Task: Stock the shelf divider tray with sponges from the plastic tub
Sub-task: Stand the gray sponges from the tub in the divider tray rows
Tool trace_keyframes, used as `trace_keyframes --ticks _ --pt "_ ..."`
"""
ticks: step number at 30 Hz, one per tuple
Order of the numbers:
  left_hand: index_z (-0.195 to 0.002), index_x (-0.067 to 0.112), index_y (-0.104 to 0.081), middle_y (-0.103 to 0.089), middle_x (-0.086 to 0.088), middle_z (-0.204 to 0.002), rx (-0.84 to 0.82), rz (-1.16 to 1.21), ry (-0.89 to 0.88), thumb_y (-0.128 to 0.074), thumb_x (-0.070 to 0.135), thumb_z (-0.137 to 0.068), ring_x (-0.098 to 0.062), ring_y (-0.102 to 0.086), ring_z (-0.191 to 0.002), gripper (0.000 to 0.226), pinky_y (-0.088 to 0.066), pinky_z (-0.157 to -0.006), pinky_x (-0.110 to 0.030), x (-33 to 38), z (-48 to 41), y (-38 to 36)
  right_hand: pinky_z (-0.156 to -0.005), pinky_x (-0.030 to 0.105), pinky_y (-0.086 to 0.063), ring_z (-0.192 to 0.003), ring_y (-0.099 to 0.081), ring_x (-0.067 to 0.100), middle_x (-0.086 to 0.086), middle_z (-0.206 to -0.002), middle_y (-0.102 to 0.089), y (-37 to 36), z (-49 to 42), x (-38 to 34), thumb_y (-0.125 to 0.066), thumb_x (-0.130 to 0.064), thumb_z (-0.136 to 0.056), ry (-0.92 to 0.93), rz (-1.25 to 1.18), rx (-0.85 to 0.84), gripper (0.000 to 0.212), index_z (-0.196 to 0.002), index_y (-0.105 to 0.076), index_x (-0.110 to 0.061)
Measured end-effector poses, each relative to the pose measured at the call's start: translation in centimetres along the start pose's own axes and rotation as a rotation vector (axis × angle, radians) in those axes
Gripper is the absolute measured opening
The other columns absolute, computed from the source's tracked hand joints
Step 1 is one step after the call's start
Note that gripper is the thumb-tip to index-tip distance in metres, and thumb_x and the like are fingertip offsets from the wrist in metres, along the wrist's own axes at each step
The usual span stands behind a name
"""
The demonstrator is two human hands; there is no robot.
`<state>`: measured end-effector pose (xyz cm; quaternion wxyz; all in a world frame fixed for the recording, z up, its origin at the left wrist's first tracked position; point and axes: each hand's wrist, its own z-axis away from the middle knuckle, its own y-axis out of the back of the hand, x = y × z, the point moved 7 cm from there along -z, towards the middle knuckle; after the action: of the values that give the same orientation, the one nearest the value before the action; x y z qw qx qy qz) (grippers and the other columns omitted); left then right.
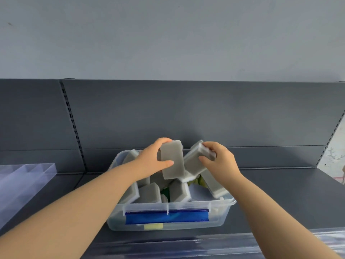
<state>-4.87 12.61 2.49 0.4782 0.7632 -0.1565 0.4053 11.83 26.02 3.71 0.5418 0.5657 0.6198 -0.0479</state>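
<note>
Two grey sponges are held above the clear plastic tub (119, 217) on the dark shelf (289, 193). The left hand (151, 162) clamps one sponge (172, 161) upright between thumb and curled fingers, and the right hand (222, 161) pinches the other sponge (193, 162) by its upper end only. The two sponges appear to touch edge to edge.

The end-only pinch looks the weaker hold. If the tilted sponge catches on its neighbour or on the heap (149, 193) below, it could pivot and drop. One sponge (214, 186) leans at the tub's right rim and a knock might tip it out.

The divider tray (22, 176) lies well apart at far left — a long carry for the right hand, across the other arm.

No brand or writing can be read. A blue strip (166, 216) and a pale yellow patch (154, 226) show through the tub's front wall, both blank from here.
</note>
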Motion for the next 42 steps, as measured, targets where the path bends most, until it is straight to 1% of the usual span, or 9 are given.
trace_keyframes --ticks 4,8,12,17,23,27,32,37,42 --pt "-0.109 0.043 -0.048 -0.053 0.014 -0.111 0.235 -0.090 -0.041 -0.072 0.032 -0.077 -0.001 -0.056 -0.095 0.041 -0.052 -0.075 -0.024 1.6 1.6 2.5 -0.068 0.004 -0.033 -0.086 -0.046 -0.002 -0.026 -0.091 -0.048 -0.8 0.0 -0.6 -0.064 -0.021 -0.084 0.056 -0.025 -0.005 0.037 -0.119 -0.056 -0.025" --pt "-0.100 0.052 -0.046 -0.049 0.026 -0.102 0.431 -0.269 -0.086 -0.072 0.031 -0.075 0.010 -0.048 -0.090 0.042 -0.043 -0.067 -0.014 4.1 5.2 5.8 -0.069 0.002 -0.037 -0.090 -0.046 -0.021 -0.034 -0.092 -0.048 -1.6 0.0 -1.3 -0.067 -0.022 -0.082 0.088 -0.185 0.009 0.035 -0.115 -0.056 -0.029" --pt "-0.096 0.054 -0.040 -0.045 0.032 -0.107 0.502 -0.478 -0.048 -0.073 0.031 -0.072 0.009 -0.048 -0.094 0.047 -0.040 -0.067 -0.013 4.5 10.0 7.3 -0.081 0.013 -0.040 -0.094 -0.052 -0.003 -0.018 -0.103 -0.056 -3.9 1.0 -3.1 -0.069 -0.022 -0.080 0.149 -0.253 -0.041 0.038 -0.114 -0.056 -0.033" --pt "-0.104 0.043 -0.048 -0.046 0.034 -0.098 0.543 -0.611 0.031 -0.073 0.027 -0.071 0.018 -0.042 -0.095 0.044 -0.035 -0.072 -0.002 2.2 16.9 9.9 -0.082 0.002 -0.037 -0.097 -0.049 -0.010 -0.028 -0.104 -0.051 -8.4 4.7 -8.3 -0.068 -0.024 -0.079 0.265 -0.282 -0.121 0.042 -0.111 -0.050 -0.042" --pt "-0.115 0.033 -0.053 -0.049 0.019 -0.103 0.739 -0.599 0.137 -0.077 0.019 -0.071 0.007 -0.040 -0.088 0.052 -0.035 -0.073 -0.001 -2.7 26.6 17.0 -0.082 0.006 -0.040 -0.103 -0.051 -0.008 -0.034 -0.105 -0.053 -14.4 9.7 -15.3 -0.068 -0.028 -0.076 0.306 -0.337 -0.139 0.045 -0.103 -0.046 -0.056" --pt "-0.113 0.022 -0.060 -0.052 0.013 -0.104 0.766 -0.616 0.156 -0.078 0.014 -0.071 0.005 -0.041 -0.089 0.046 -0.036 -0.072 -0.001 -7.1 33.2 22.8 -0.079 0.006 -0.039 -0.098 -0.052 -0.007 -0.032 -0.102 -0.054 -19.9 13.1 -20.0 -0.070 -0.023 -0.076 0.300 -0.312 -0.136 0.044 -0.103 -0.049 -0.051" --pt "-0.109 0.018 -0.063 -0.051 0.010 -0.099 0.854 -0.559 0.275 -0.081 0.010 -0.066 0.005 -0.041 -0.085 0.047 -0.032 -0.074 0.000 -14.2 42.8 30.9 -0.072 -0.003 -0.034 -0.094 -0.051 -0.007 -0.020 -0.101 -0.054 -28.7 18.0 -25.4 -0.071 -0.012 -0.078 0.283 -0.228 -0.192 0.041 -0.113 -0.058 -0.028" --pt "-0.110 0.019 -0.062 -0.052 0.011 -0.099 0.815 -0.470 0.345 -0.081 0.012 -0.067 -0.016 -0.058 -0.088 0.048 -0.039 -0.072 -0.021 -18.8 47.1 34.3 -0.079 -0.004 -0.031 -0.098 -0.043 -0.019 -0.029 -0.103 -0.049 -34.2 21.2 -29.9 -0.071 -0.013 -0.077 0.307 -0.182 -0.224 0.040 -0.110 -0.058 -0.031" --pt "-0.109 0.016 -0.062 -0.054 0.012 -0.099 0.792 -0.453 0.280 -0.082 0.012 -0.065 0.003 -0.045 -0.086 0.048 -0.038 -0.074 -0.004 -21.6 47.1 36.0 -0.078 -0.005 -0.031 -0.097 -0.044 -0.019 -0.031 -0.101 -0.049 -37.1 21.1 -31.2 -0.071 -0.014 -0.078 0.254 -0.156 -0.223 0.041 -0.111 -0.058 -0.033"
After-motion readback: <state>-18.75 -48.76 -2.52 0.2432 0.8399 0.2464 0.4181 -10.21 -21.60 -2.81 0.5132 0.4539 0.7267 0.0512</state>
